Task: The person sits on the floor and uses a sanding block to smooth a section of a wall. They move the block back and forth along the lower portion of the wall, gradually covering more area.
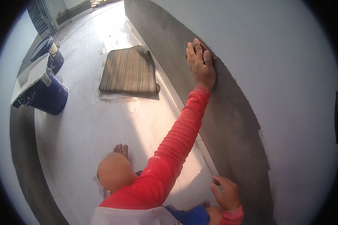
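The left hand [201,63], reaching up the frame's centre, presses something small and mostly hidden flat against the grey band [229,123] at its edge with the white wall [289,75], while the right hand [225,193], loosely curled and empty, rests low by the band's foot.

Left arm stretched forward, hand [201,63] flat; right hand [226,193] low, fingers curled.

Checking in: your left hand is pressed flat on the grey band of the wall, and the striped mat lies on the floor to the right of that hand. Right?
Not quite. The left hand is flat on the grey band, but the striped mat lies to its left on the floor, as the head view shows.
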`<state>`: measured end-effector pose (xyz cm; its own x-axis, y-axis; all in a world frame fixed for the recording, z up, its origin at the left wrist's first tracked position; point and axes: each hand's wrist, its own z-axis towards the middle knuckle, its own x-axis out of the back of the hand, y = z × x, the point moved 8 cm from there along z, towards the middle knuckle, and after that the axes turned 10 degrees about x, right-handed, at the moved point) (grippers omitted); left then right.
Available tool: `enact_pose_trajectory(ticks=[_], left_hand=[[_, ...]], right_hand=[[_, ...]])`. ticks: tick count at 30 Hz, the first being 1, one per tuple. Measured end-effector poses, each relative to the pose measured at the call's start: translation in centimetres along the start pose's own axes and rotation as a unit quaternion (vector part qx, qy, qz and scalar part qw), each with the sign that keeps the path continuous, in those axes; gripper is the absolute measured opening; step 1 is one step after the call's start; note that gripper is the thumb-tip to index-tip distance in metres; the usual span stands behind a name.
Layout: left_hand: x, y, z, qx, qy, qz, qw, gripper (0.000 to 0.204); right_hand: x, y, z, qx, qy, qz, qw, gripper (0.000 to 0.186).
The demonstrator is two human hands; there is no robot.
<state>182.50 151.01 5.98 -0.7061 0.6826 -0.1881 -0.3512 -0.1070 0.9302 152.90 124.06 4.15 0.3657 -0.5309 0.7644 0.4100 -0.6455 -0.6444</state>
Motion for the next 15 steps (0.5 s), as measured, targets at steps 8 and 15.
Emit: enact_pose_trajectory(ticks=[8,15], left_hand=[[-3.6,7.3,-13.0,0.012,-0.088,-0.002,0.996,0.065],[-2.2,2.4,4.1,-0.009,-0.079,0.032,0.996,0.066]], right_hand=[[-7.6,6.1,4.4,-0.210,-0.125,-0.077,0.967,0.044],[-10.8,3.1,6.7,-0.329,-0.185,-0.041,0.925,0.051]])
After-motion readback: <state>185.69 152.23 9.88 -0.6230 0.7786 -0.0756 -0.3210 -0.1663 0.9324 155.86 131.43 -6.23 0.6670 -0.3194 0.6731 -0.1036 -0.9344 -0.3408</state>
